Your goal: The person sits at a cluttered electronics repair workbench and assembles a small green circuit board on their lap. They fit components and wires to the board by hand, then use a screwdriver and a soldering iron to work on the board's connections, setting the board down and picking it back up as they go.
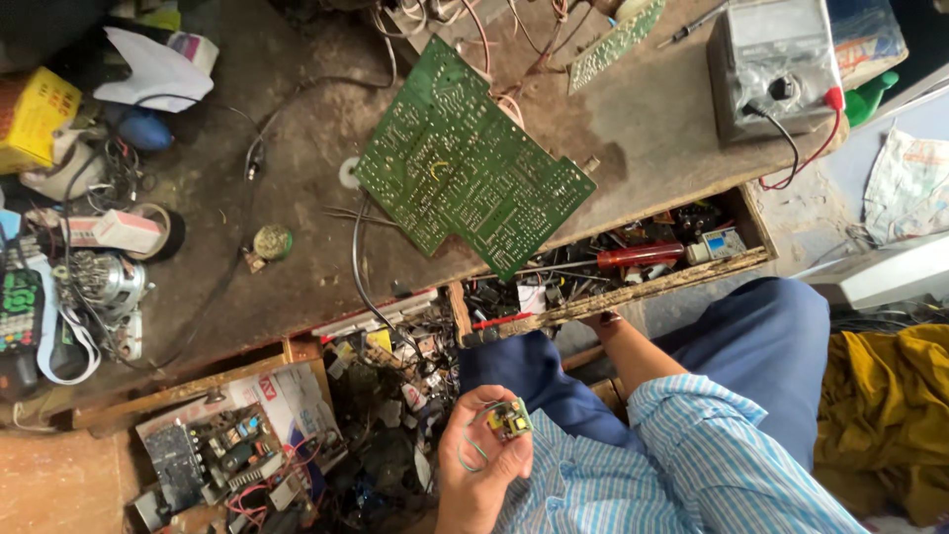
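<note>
Holding a small yellow circuit module [510, 419] pinched in the left hand [481, 465] at 6 o'clock — right hand [601, 318] reaches the open drawer [633, 289], grip hidden, cannot tell — inspection step, likely; next needs a careful pick among loose parts under the green circuit board [473, 158].

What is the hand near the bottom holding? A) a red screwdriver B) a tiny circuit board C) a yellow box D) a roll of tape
B: the left hand grips a tiny circuit board with yellow parts, pinched in its fingers above the lap.
</note>
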The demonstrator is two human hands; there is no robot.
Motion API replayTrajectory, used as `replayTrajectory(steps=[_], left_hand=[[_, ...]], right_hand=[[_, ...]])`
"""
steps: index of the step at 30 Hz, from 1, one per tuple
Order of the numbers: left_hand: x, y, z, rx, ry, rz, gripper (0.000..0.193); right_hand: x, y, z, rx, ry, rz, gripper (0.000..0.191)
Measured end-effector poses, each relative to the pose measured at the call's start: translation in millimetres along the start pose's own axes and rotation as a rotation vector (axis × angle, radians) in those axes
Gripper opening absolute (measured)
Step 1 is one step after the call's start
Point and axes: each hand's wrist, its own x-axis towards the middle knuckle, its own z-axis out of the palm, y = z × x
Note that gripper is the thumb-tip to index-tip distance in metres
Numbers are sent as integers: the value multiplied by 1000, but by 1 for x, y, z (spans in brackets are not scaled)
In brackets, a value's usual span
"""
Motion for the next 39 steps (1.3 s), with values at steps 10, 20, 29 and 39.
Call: replayTrajectory(steps=[10,20,29,39], left_hand=[[9,-25,-14,-16,-9,-52,48],[74,-92,-32,-162,-218,33,54],[131,-82,-63,-402,-640,82,48],[57,-17,-87,-151,12,118,64]], right_hand=[[-57,-6,-27,210,22,137,25],[-174,38,-74,1226,413,20,47],[-203,29,-89,778,692,-897,37],[-266,-119,-41,-420,521,-1164,41]])
